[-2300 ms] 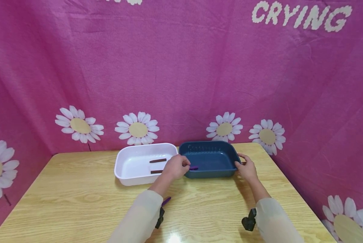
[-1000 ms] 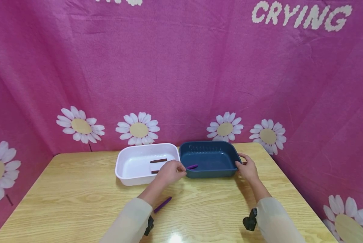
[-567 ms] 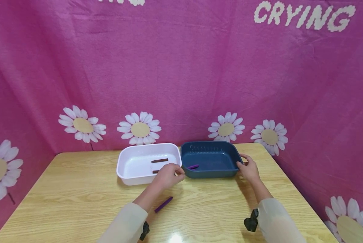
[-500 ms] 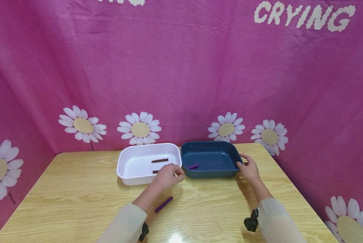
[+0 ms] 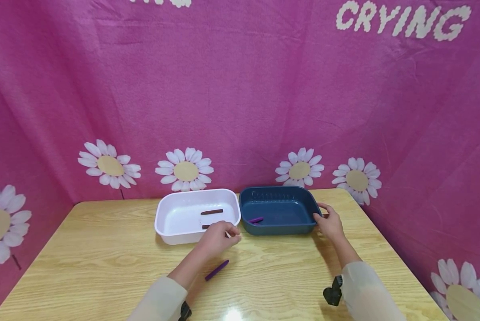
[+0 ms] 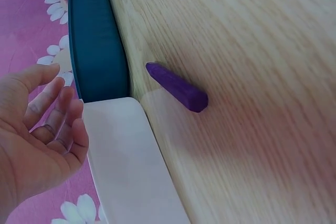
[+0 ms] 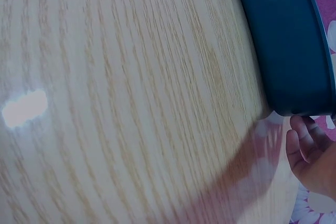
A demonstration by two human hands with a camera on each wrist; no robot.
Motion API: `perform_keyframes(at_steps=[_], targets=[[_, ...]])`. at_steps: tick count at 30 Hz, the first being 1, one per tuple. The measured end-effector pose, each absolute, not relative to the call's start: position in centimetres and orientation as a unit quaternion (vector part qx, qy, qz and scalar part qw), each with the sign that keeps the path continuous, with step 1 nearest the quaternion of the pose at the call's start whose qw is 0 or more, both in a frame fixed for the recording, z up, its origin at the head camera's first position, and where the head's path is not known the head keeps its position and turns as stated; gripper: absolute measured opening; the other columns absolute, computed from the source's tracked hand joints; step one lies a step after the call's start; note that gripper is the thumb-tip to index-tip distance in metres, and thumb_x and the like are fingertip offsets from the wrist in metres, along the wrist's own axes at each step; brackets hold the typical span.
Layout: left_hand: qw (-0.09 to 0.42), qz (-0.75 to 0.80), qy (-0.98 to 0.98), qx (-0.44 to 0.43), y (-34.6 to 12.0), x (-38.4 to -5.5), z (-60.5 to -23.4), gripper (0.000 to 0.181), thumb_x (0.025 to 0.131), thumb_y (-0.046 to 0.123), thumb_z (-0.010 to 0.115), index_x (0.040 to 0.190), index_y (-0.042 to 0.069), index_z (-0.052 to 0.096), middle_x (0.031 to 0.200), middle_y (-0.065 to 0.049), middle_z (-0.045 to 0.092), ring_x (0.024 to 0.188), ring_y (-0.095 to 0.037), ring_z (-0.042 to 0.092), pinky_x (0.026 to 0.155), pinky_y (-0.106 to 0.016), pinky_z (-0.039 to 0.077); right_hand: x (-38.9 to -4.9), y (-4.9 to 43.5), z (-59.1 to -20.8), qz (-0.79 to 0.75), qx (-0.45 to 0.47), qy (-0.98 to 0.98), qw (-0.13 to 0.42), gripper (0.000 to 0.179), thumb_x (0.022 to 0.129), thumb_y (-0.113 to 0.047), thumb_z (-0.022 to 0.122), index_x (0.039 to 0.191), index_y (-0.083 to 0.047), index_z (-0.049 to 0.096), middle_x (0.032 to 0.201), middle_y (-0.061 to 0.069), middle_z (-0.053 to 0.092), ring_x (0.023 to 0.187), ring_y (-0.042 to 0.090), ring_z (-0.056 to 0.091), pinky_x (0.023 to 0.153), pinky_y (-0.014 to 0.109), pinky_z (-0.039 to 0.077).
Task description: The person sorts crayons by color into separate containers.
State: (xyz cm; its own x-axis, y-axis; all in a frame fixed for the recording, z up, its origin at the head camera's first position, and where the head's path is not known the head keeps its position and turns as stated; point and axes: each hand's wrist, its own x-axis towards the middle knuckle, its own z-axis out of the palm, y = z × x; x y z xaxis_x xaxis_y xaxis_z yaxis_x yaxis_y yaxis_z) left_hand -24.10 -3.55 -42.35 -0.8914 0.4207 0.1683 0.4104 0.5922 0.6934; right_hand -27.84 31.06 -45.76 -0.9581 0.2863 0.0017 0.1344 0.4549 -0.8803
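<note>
My left hand point(image 5: 219, 238) hovers in front of the white tub point(image 5: 171, 236), its fingers loosely bent and nothing between them. Below it on the table lies a purple crayon point(image 6: 178, 88), tip pointing away from me. At the far right, my right hand point(image 5: 330, 224) holds the end of the dark blue tub point(image 5: 280, 229) by its rim; in the right wrist view its fingertips touch the outer wall. Purple crayon point(image 5: 256, 220) shows inside the blue tub's near left corner; whether there is more than one is unclear. A brown crayon point(image 5: 211, 211) lies in the white tub, with another partly behind my left hand.
Both tubs stand side by side near the back of the wooden table point(image 5: 103, 267). Behind and at both sides hangs a pink cloth point(image 5: 240, 98) with daisies. A black wrist camera point(image 5: 333, 292) sits at my right sleeve.
My left hand has drawn back from the blue tub, leftward and toward me, leaving purple crayon inside. Its fingers have loosened. The crayon on the table has come fully into view. My right hand stays put.
</note>
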Motion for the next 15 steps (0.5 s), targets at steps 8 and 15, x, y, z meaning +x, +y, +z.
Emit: perform_keyframes(at_steps=[8, 15], targets=[[0.011, 0.407, 0.887, 0.217, -4.2, -23.9, -42.9, 0.017, 0.082, 0.015, 0.067, 0.092, 0.002, 0.072, 0.082, -0.004, 0.067, 0.068, -0.009, 0.052, 0.063, -0.021, 0.043, -27.9, 31.1, -45.8, 0.511, -0.125, -0.847, 0.075, 0.046, 0.094, -0.012, 0.051, 0.138, -0.003, 0.04, 0.1, 0.023, 0.056, 0.065, 0.011, 0.059, 0.061, 0.028, 0.053], [0.016, 0.427, 0.881, 0.204, -4.8, -23.3, -43.1, 0.015, 0.081, 0.014, 0.068, 0.091, 0.003, 0.072, 0.082, -0.004, 0.069, 0.068, -0.009, 0.053, 0.063, -0.021, 0.044, -28.0, 31.2, -45.9, 0.516, -0.125, -0.844, 0.075, 0.047, 0.093, -0.012, 0.051, 0.138, -0.003, 0.04, 0.094, 0.017, 0.056, 0.063, 0.01, 0.058, 0.058, 0.026, 0.051]])
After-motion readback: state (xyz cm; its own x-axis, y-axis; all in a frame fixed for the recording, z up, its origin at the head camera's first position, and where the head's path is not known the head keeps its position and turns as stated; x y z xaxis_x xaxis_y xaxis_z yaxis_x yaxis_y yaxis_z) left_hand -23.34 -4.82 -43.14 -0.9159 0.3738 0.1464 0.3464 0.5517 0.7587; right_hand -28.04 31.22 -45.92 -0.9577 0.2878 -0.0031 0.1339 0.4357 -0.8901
